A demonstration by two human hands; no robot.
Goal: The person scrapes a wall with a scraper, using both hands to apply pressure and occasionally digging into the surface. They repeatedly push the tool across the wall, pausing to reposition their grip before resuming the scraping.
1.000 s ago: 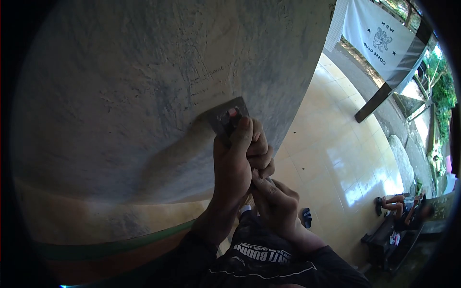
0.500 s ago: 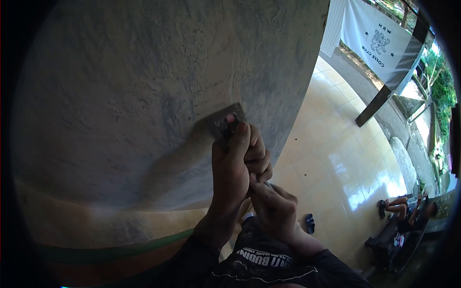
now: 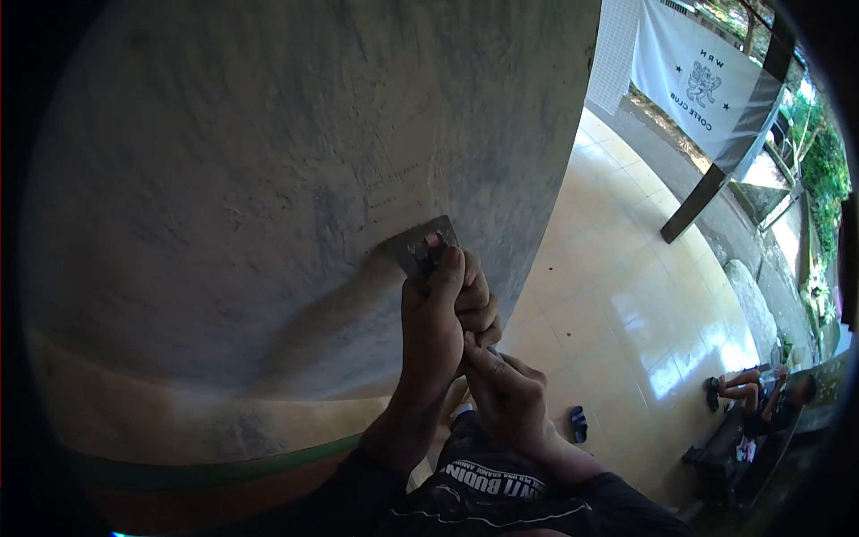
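Grey plastered wall [image 3: 268, 161] fills the view, with a glossy tiled floor [image 3: 626, 313] to its right and a white banner [image 3: 698, 80] beyond.

Left hand [image 3: 438, 327]: fingers fully curled round the scraper [image 3: 422, 246], thumb pressed up onto the blade.

Right hand [image 3: 506, 403]: fingers curled tight under the left fist. The handle is hidden, so I cannot tell what it grips.

The scraper's blade edge lies against the wall at mid-height.

Judgement: a scraping stroke is under way. The next move calls for steady two-handed pressure, with the blade kept at a shallow angle so its corner does not gouge the plaster.
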